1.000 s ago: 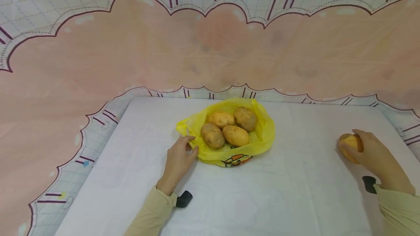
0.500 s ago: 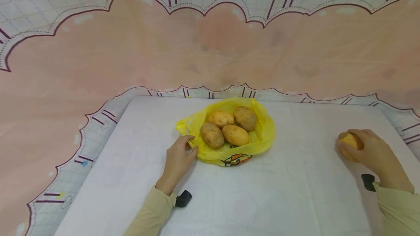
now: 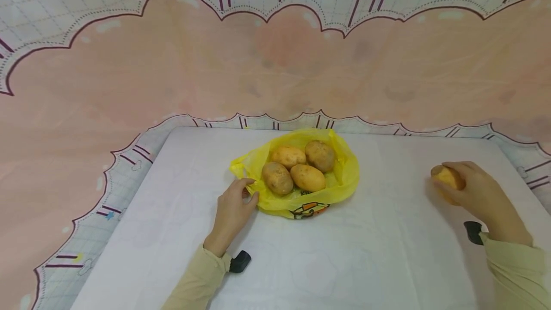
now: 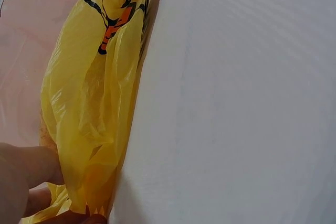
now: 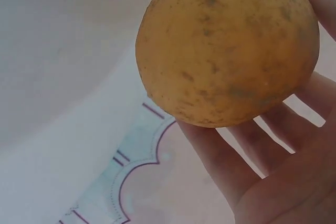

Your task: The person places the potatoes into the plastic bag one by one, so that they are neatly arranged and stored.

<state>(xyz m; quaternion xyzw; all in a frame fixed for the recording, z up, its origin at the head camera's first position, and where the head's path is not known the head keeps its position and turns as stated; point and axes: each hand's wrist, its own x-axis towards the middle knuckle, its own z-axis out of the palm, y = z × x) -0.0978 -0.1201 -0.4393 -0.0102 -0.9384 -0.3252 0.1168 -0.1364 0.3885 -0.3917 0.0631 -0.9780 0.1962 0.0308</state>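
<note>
A yellow plastic bag lies spread wide at the middle of the table, with several potatoes inside it. My left hand pinches the bag's left edge between thumb and fingers; the left wrist view has those fingers at the thin yellow film. Over on the right side of the table, my right hand holds a single potato. Up close in the right wrist view, this potato shows brown specks, and my fingers wrap around it.
A white cloth covers the table. Behind it and at the sides hangs a pink sheet with a scalloped, checked border. A black wrist camera sits at my left cuff, another black camera at my right.
My right hand has moved a little to the left and up in the head view, with the potato in its grip. The left hand has kept its hold on the bag's edge.
</note>
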